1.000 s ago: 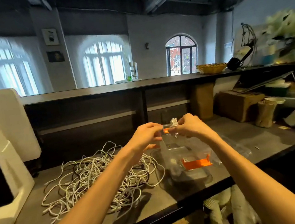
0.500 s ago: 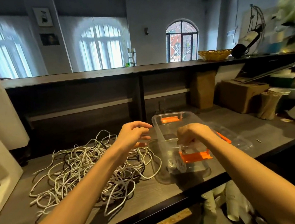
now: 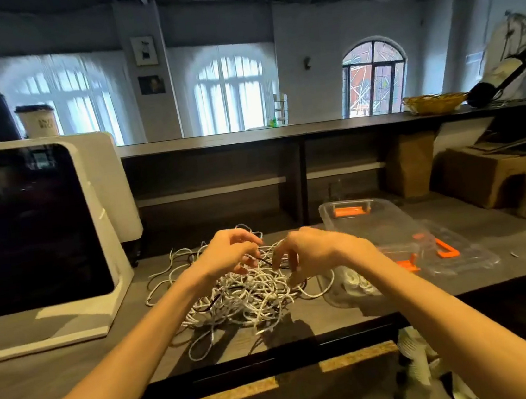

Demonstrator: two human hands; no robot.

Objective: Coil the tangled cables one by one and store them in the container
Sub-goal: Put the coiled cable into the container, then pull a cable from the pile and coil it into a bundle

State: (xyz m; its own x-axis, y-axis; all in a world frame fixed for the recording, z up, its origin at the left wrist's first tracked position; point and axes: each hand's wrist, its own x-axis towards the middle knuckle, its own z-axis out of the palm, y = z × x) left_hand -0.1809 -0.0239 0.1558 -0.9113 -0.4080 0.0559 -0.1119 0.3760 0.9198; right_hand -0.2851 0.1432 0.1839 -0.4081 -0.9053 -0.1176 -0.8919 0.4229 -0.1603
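White cable tangle (image 3: 243, 296) under both loosely curled, empty hands: left hand (image 3: 228, 253), right hand (image 3: 307, 250).

**No legible text**

We find no readable txt, brand, no. or sign anywhere in the head view. The cup (image 3: 38, 122) behind the white-framed screen (image 3: 23, 225) carries a dark mark, too blurred for us to read. The two framed pics (image 3: 144, 50) on the pillar show only vague shapes, no lettering we can make out. The screen is dark and shows nothing legible. The bottle (image 3: 498, 77) at far right has a pale label, but we can't read it. The clear container (image 3: 373, 222) w/ orange latches bears no print we can see.
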